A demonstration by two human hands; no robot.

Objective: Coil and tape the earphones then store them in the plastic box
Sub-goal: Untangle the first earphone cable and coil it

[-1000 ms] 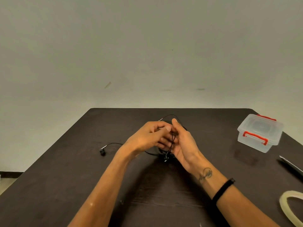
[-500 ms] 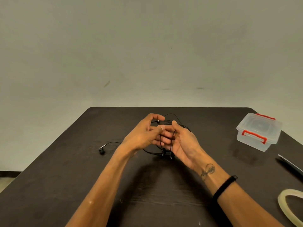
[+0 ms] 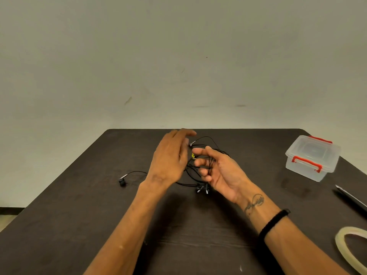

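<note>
Earphones with thin black cable hang in loose loops around the fingers of the person's right hand, which is held palm up just above the middle of a dark brown table, its fingers curled through the coils so that it grips them. Two small earbud ends dangle below this hand, close to the table surface. Another black earbud with a silver stem lies on the table well to the left, its cable running back toward the hands. The left hand hovers beside the coil with its back toward the viewer and its fingers stretched out and relaxed, holding nothing; it is blurred. A black band circles the right wrist. At the right edge of the table stands a clear plastic box with red clips, its lid on. Nearer, at the right corner, lies a roll of clear tape, partly cut off by the picture edge.
</note>
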